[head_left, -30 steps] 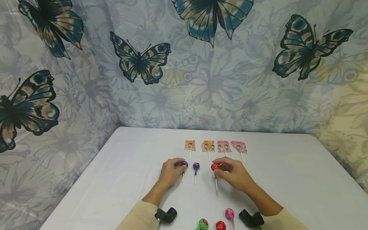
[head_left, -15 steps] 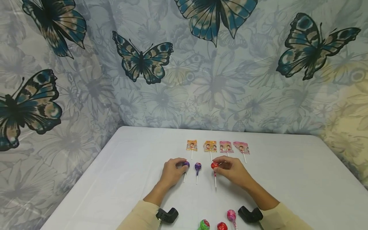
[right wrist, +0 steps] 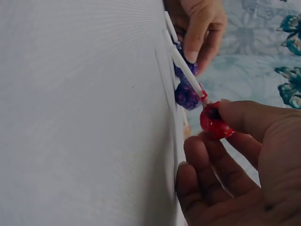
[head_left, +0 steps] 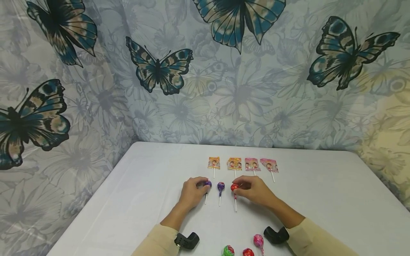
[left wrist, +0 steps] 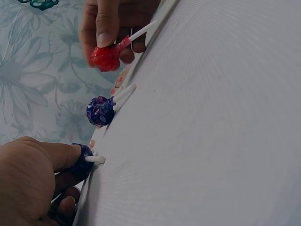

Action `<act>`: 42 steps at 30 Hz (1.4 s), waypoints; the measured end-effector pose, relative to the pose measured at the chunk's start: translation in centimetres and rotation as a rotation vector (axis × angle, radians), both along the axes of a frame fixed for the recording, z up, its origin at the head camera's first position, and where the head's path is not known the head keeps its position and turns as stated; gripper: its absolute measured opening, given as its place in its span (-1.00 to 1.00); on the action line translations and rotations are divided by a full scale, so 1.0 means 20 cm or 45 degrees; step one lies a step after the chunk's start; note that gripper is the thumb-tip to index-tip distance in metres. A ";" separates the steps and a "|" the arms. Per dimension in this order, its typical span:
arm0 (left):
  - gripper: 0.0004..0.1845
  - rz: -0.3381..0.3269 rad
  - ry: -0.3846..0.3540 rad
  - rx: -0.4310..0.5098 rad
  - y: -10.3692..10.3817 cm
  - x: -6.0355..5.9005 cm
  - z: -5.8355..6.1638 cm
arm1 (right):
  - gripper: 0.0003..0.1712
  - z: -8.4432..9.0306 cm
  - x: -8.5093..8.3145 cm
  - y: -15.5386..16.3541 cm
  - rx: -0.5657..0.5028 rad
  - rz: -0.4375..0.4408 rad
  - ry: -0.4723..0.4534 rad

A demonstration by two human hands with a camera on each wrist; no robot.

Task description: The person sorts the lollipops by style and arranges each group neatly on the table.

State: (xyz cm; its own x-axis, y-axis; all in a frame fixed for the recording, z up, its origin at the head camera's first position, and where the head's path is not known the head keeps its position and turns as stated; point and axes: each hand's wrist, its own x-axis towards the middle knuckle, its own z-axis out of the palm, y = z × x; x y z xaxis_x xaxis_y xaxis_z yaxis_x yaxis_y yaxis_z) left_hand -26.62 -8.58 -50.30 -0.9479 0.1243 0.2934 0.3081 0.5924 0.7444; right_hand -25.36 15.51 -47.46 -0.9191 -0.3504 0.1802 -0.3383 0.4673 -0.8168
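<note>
Between thumb and fingers, my left hand (head_left: 191, 192) pinches the wrapped head of a purple lollipop (left wrist: 83, 160), its white stick pointing toward me. A second purple lollipop (head_left: 221, 187) lies just right of it, untouched. My right hand (head_left: 256, 190) pinches a red lollipop (head_left: 235, 187) by its head, to the right of that second purple one. In the right wrist view, the thumb presses on the red wrapper (right wrist: 215, 123) while the other fingers curl loosely below. Whether the red lollipop touches the table cannot be told.
Behind the hands, flat lollipops in orange wrappers (head_left: 235, 163) and pink wrappers (head_left: 251, 164) form a row on the white table (head_left: 153, 167). At the near edge lie a green lollipop (head_left: 229, 250), another red lollipop (head_left: 248, 252) and a pink lollipop (head_left: 258, 240).
My right hand has carried the red lollipop leftward, closer to the middle purple lollipop. The left hand keeps its pinch on the purple lollipop and has barely moved.
</note>
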 end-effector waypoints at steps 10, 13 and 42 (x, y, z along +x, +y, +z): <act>-0.74 0.018 0.027 -0.004 0.00 0.01 0.00 | -0.79 -0.04 -0.03 -0.03 0.184 -0.127 0.044; -0.73 0.016 0.022 -0.004 0.00 0.01 0.00 | -0.80 -0.04 -0.03 -0.03 0.213 -0.143 0.066; -0.73 0.018 0.004 0.017 0.00 0.01 -0.01 | -0.79 -0.05 -0.02 -0.05 0.267 -0.226 0.055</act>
